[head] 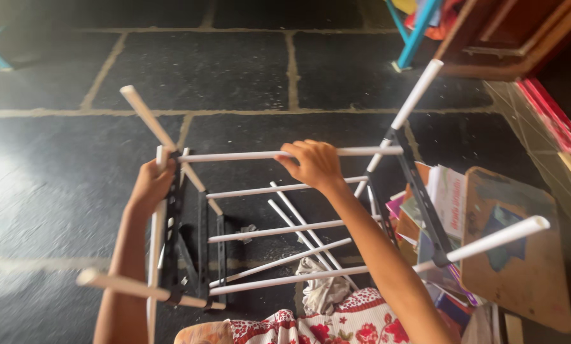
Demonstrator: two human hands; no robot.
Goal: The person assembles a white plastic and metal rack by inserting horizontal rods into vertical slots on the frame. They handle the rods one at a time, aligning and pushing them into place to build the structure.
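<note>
A rack of white rods and black side brackets (pixel 272 237) stands in front of me over the dark stone floor. My right hand (pixel 313 164) is closed around the top white cross rod (pixel 234 155) near its middle. My left hand (pixel 150 185) grips the left end of the frame, where an upright white rod meets the black bracket (pixel 172 242). Several more white rods run across below my hands. Loose white rods (pixel 301 229) lie at an angle under the rack.
A pile of books and papers (pixel 435 210) and a wooden board (pixel 514 248) lie on the floor at the right. A crumpled cloth (pixel 320 290) sits below the rack. Blue metal legs (pixel 413 35) and a wooden frame (pixel 514 38) stand at the back right.
</note>
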